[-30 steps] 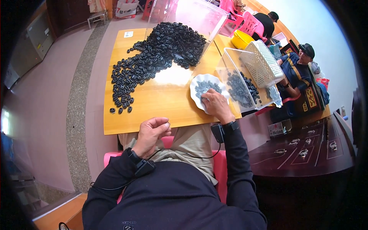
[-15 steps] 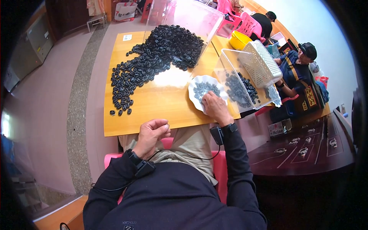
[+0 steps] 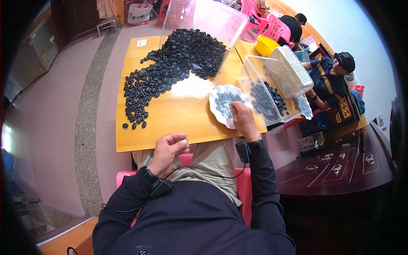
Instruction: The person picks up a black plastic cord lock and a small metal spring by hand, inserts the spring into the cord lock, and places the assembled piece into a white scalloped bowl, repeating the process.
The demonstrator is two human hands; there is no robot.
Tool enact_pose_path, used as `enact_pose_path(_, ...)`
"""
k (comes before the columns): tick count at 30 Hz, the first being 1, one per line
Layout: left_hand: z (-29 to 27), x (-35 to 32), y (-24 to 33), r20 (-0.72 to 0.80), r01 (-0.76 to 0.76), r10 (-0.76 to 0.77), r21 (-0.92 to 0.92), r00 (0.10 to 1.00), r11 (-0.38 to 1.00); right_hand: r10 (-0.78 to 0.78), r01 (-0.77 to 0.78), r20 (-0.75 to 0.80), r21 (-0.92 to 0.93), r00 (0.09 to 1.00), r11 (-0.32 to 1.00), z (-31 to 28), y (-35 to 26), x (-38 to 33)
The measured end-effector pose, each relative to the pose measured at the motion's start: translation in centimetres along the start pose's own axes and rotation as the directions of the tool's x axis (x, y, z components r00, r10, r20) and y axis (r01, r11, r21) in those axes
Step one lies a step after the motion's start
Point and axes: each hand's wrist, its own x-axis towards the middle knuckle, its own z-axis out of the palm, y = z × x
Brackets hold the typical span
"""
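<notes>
As the right hand (image 3: 244,120) held its fingers pinched over small grey pieces (image 3: 224,100) in a scalloped dish (image 3: 218,116), apparently picking, the left hand (image 3: 168,151) pinched too, contents unclear; lifting likely required precision.

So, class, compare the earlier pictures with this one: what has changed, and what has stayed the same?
The right hand has shifted slightly rightward at the white scalloped plate; whether it has picked anything up can't be made out. The co-worker's head has dipped a little. The left hand, the plate and the heap of black pieces stayed as they were.
</notes>
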Motion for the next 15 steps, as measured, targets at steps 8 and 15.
enact_pose_path(8, 0.1, 0.2, 0.1, 0.017, -0.005, 0.005, -0.005, 1.000, 1.000, 0.134, -0.121, -0.064, 0.175, 0.989, 0.977, 0.2, -0.4, -0.7)
enact_pose_path(15, 0.2, 0.1, 0.4, 0.014, -0.003, 0.003, -0.001, 1.000, 1.000, 0.228, -0.222, 0.005, 0.246, 0.974, 0.943, 0.1, -0.4, -0.8)
